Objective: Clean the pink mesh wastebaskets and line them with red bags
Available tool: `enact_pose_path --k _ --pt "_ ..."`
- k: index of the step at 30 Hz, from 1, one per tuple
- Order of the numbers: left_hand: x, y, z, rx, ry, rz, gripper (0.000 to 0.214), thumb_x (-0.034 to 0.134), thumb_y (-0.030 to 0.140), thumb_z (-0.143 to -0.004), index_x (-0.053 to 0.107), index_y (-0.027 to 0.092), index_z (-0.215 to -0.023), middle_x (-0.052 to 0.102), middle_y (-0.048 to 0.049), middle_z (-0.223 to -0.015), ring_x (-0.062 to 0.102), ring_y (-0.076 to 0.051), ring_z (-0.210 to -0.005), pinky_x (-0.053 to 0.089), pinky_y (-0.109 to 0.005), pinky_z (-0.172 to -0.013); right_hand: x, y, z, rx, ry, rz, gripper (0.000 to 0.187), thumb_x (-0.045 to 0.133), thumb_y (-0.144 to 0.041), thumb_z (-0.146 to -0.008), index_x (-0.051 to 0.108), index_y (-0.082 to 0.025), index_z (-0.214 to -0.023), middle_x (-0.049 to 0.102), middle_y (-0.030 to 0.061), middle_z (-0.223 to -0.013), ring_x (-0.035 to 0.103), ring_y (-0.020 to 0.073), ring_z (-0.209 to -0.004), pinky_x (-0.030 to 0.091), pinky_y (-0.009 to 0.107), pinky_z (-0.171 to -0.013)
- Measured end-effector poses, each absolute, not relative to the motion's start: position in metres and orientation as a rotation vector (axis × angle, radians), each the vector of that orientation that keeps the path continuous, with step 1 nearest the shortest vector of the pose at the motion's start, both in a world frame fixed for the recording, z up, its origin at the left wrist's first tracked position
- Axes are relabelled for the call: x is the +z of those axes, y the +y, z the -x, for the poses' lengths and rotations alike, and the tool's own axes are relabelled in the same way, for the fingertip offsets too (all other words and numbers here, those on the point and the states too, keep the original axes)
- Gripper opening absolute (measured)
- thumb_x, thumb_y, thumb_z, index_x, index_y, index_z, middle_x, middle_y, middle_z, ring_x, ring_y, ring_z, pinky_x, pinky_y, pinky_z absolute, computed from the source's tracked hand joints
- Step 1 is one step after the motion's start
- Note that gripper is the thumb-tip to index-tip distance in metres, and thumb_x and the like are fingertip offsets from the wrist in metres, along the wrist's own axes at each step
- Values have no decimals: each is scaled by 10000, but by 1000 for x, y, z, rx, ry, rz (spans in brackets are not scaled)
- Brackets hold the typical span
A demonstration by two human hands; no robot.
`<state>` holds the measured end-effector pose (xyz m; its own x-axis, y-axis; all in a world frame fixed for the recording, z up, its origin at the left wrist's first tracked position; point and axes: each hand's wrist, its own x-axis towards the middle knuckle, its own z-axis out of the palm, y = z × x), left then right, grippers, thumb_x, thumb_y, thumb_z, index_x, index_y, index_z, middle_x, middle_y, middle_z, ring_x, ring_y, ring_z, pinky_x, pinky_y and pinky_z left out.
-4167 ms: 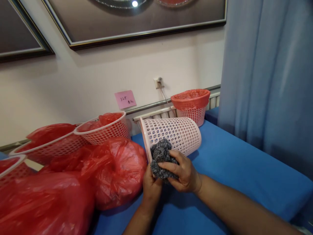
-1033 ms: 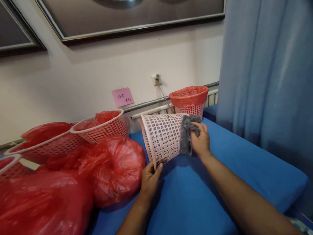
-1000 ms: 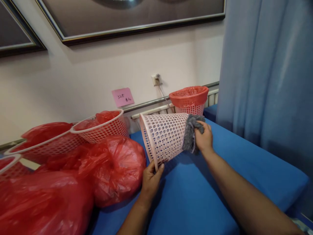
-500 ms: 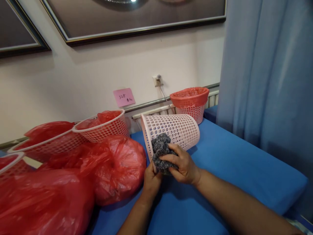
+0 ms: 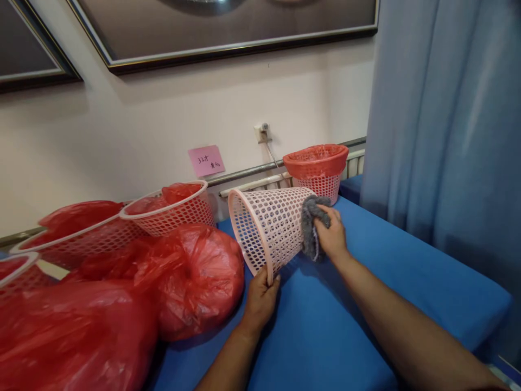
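A pale pink perforated plastic wastebasket [image 5: 280, 220] lies tipped on its side above the blue surface, its open mouth facing left. My left hand [image 5: 260, 298] pinches the lower part of its rim, thumb on one side and fingers on the other. Against the base end on the right, my right hand [image 5: 332, 232] presses a crumpled grey fluffy cloth [image 5: 312, 225], with the fingers closed over it. The cloth covers part of the basket's bottom edge.
Full red plastic bags [image 5: 199, 282] lie at the left. Behind them stand lined baskets [image 5: 191, 209]. Another basket with a red liner [image 5: 321, 168] stands at the back right. A blue-covered bed [image 5: 407, 277] spreads beneath, with a blue curtain [image 5: 439, 119] to the right.
My right hand and the cloth have moved right, from the rim to the base of the wastebasket. The basket's mouth has turned slightly toward me; my left hand still grips the rim.
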<state>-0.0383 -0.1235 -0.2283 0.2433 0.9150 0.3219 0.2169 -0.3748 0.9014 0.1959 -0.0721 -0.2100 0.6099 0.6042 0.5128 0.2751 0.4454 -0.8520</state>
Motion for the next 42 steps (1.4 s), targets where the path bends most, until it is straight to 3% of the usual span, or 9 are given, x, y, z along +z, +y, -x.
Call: enact_pose_path --k 3,9,15,20,22,27,33,37,42 --pt "-228 -124 37 1159 1028 -1835 377 667 279 -846 731 174 -1203 742 -112 -1239 652 -310 -1198 435 -494 -1126 -202 -112 -156 118 -1404 901 456 583 -192 -820 658 -275 -1262 544 88 -1391 516 273 -1338 427 487 -1143" --pt "-211 -136 38 1261 1057 -1688 302 733 383 -805 760 159 -1006 789 -70 -942 716 -259 -856 584 -383 -839 -195 -143 -135 -1 -1732 618 532 577 -143 -786 623 -282 -1298 493 96 -1396 584 266 -1231 534 443 -1027" --pt "-211 -134 38 1297 1085 -1528 410 749 437 -809 780 151 -1101 788 -123 -1137 705 -312 -1126 512 -460 -1054 -209 -81 -191 90 -1064 1085 356 584 -215 -793 701 -236 -1129 615 95 -1259 582 265 -1219 444 489 -1112" --pt "-222 -131 36 1236 1052 -1596 377 729 345 -807 771 161 -1133 780 -109 -1175 696 -310 -1160 477 -490 -1102 -224 -42 -231 406 -592 1200 409 609 -299 -727 684 -173 -1109 720 66 -970 664 244 -925 537 470 -947" --pt "-225 -129 35 1219 1069 -1630 381 722 298 -786 765 167 -1142 780 -94 -1177 696 -309 -1152 472 -496 -1103 -223 -46 -223 401 -639 1180 404 620 -294 -724 695 -181 -1105 721 65 -1001 662 246 -968 522 469 -984" --pt "-224 -126 32 1209 1096 -1679 378 709 251 -749 765 184 -1117 790 -75 -1116 680 -312 -1156 456 -493 -1110 -204 -100 -166 190 -1286 931 413 593 -198 -798 698 -258 -1194 584 90 -1353 544 268 -1302 423 484 -1139" --pt "-205 -139 34 1315 1074 -1631 334 794 355 -727 765 188 -1016 791 -63 -959 715 -292 -967 575 -413 -925 -193 -144 -137 54 -1736 605 518 571 -157 -768 641 -281 -1267 526 88 -1370 592 262 -1224 530 444 -1033" --pt "-201 -143 38 1405 1097 -1563 372 742 393 -809 754 174 -1109 786 -72 -1070 718 -263 -1003 565 -366 -927 -196 -123 -153 22 -1652 704 462 555 -137 -765 678 -264 -1191 560 89 -1350 588 252 -1234 510 437 -1051" --pt "-208 -142 35 1307 1051 -1537 369 717 344 -830 746 170 -1154 780 -95 -1148 703 -279 -1132 510 -411 -1054 -213 -67 -209 182 -909 1138 334 598 -254 -764 711 -215 -1076 666 90 -1160 609 260 -1143 447 487 -1096"
